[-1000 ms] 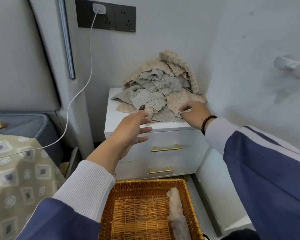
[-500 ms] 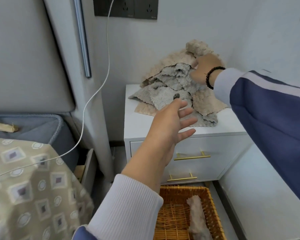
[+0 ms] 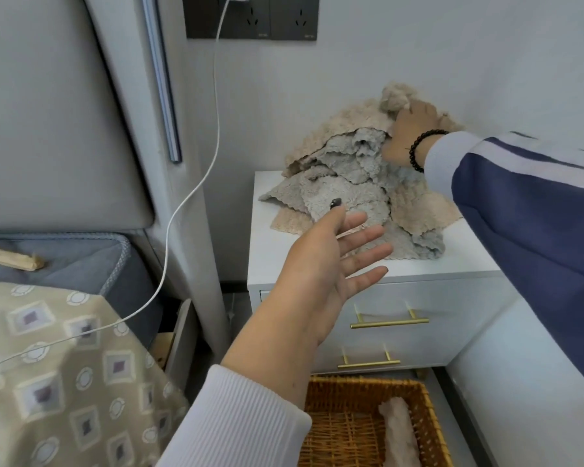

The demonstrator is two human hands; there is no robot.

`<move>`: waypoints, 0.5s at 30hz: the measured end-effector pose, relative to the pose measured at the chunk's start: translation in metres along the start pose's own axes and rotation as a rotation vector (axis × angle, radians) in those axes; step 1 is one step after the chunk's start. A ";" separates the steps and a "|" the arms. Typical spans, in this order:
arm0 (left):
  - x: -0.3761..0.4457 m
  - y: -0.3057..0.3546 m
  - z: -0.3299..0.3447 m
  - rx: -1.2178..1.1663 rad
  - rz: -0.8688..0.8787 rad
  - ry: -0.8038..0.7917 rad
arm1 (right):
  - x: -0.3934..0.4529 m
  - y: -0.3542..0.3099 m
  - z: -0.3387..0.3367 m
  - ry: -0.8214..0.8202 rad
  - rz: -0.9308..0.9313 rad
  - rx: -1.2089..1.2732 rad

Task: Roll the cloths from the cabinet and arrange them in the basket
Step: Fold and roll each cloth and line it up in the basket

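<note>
A heap of beige and grey fleecy cloths (image 3: 348,183) lies on top of the white bedside cabinet (image 3: 284,261). My right hand (image 3: 408,129) is at the top of the heap and grips a bunched beige cloth (image 3: 393,97) against the wall. Spread flat with straight fingers, my left hand (image 3: 331,261) hovers in front of the heap over the cabinet's front edge and holds nothing. On the floor below stands a wicker basket (image 3: 321,389) with one rolled pinkish cloth (image 3: 400,433) lying in it.
The cabinet has two drawers with brass handles (image 3: 388,321). A white charging cable (image 3: 196,187) hangs from a wall socket (image 3: 250,15) down across the patterned bedspread (image 3: 54,365). A padded headboard stands at left; a white ledge at right.
My right hand rose from the heap's front edge to its top and took hold of a beige cloth. My left hand stretched forward and opened wider. The view shifted right and closer.
</note>
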State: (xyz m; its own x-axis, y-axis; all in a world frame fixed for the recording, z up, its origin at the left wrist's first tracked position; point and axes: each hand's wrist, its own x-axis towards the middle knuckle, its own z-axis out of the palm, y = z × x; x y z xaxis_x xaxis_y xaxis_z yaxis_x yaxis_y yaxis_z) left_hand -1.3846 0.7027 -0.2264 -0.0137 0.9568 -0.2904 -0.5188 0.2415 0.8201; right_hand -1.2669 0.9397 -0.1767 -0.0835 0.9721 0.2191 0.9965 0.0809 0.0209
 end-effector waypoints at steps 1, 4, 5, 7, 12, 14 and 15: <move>0.000 0.000 0.000 0.003 -0.001 -0.004 | -0.004 0.001 0.001 0.037 -0.011 0.015; -0.002 0.000 0.003 0.022 -0.001 -0.011 | -0.015 0.008 0.002 0.095 -0.105 -0.004; -0.003 -0.001 0.003 0.027 -0.001 -0.014 | -0.019 0.010 0.001 0.088 -0.132 -0.009; -0.006 0.000 0.005 0.040 0.002 -0.019 | -0.028 0.012 -0.002 0.078 -0.154 0.016; -0.020 -0.001 0.004 0.088 0.023 -0.016 | -0.058 0.010 -0.016 0.113 -0.173 0.159; -0.026 -0.001 0.000 0.110 0.026 -0.003 | -0.075 0.008 -0.023 0.136 -0.199 0.214; -0.029 -0.001 -0.003 0.121 0.028 0.005 | -0.084 0.007 -0.026 0.152 -0.219 0.238</move>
State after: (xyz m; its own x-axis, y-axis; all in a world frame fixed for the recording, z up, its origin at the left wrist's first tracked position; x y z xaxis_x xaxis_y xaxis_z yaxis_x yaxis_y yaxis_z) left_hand -1.3861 0.6746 -0.2198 -0.0306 0.9627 -0.2690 -0.4110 0.2332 0.8813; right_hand -1.2527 0.8533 -0.1699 -0.2765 0.8837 0.3776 0.9262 0.3498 -0.1404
